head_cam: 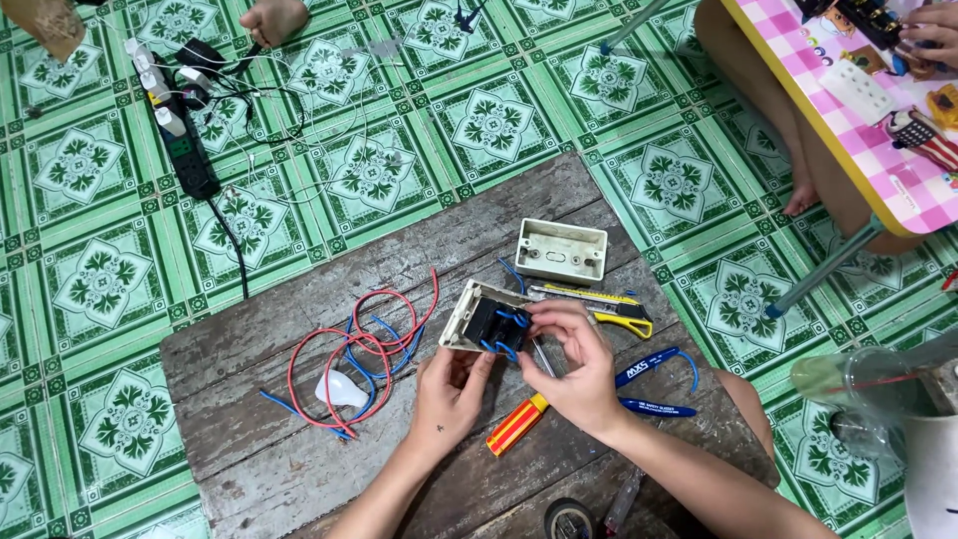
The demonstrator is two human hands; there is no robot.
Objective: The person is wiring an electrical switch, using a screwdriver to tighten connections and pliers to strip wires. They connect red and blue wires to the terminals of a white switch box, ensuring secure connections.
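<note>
My left hand (pixel 446 391) grips the lower edge of a cream switch plate (pixel 465 309) turned back side up, with black switch modules (pixel 489 322) and short blue wires on it. My right hand (pixel 577 361) pinches a blue wire at the modules with its fingertips and also holds a screwdriver with a red and yellow handle (pixel 516 424), its shaft running under the palm. Both hands work over a worn wooden board (pixel 299 459).
On the board lie a cream wall box (pixel 561 250), a yellow utility knife (pixel 609 305), blue wire strippers (pixel 654 379), coiled red and blue wires (pixel 369 354), and a tape roll (pixel 568 519). A power strip (pixel 178 125) lies on the green tiles. Another person sits at a pink table (pixel 858 120).
</note>
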